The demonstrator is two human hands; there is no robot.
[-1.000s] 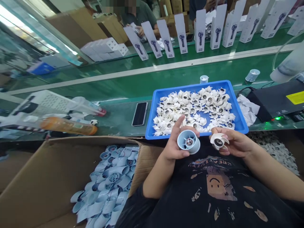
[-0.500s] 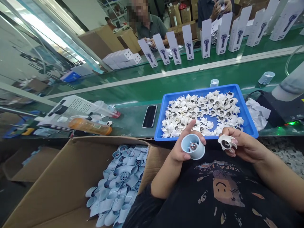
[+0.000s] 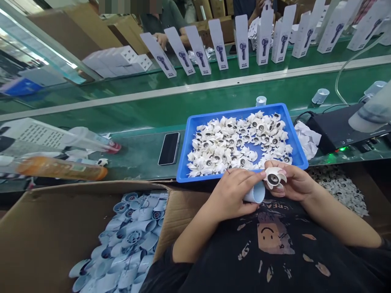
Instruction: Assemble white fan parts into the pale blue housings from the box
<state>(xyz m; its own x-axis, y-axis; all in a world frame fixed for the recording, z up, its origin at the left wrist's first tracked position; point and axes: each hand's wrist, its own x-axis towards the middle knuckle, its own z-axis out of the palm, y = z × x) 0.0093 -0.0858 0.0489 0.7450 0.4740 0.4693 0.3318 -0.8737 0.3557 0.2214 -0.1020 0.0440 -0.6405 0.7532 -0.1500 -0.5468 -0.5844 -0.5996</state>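
Note:
My left hand [image 3: 233, 189] is wrapped round a light blue fan housing [image 3: 257, 193], a short open-ended cup turned to the right. Its inside is hidden from me now. Between the fingers of my right hand [image 3: 293, 181] is a white fan impeller [image 3: 274, 178] with curved blades and a dark ring at its centre. The two parts are close together in front of my chest, and my left index finger reaches to the impeller's edge. Just beyond them lies a blue tray [image 3: 181, 162] holding many loose white impellers [image 3: 214, 142].
A cardboard box [image 3: 49, 228] of blue housings [image 3: 131, 240] stands at lower left. On the bench are a phone [image 3: 169, 149], an orange bottle [image 3: 62, 168] and a black device [image 3: 342, 126] with green lights. White cartons [image 3: 242, 42] line the far ledge; people stand behind.
My left hand has turned the housing so its opening faces right, away from view. Both hands have come together, and the impeller now shows its ringed face. The camera view has shifted right.

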